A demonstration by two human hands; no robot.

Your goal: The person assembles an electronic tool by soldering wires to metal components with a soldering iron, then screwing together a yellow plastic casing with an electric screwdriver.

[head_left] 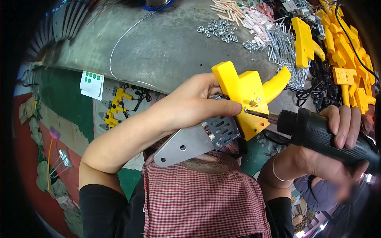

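Note:
A yellow plastic tool body [250, 85] with a curved handle is held up in front of my chest. My left hand [194, 101] grips its left side, the thumb lying across its face near a screw. Fixed to the body are a slotted dark metal bracket [222, 129] and a flat grey metal plate [184, 146] with holes, pointing down and left. My right hand [343, 129] is wrapped around a black electric screwdriver [317, 133]. Its bit [258, 114] meets a screw on the yellow face, just right of my left thumb.
Nuts [218, 31], long screws [279, 45] and wooden sticks [230, 10] lie on the grey table [166, 43]. Yellow housings [349, 47] and black cables [313, 89] crowd the right. Yellow tools [118, 104] lie beyond the table's left edge. Another person [319, 192] is at lower right.

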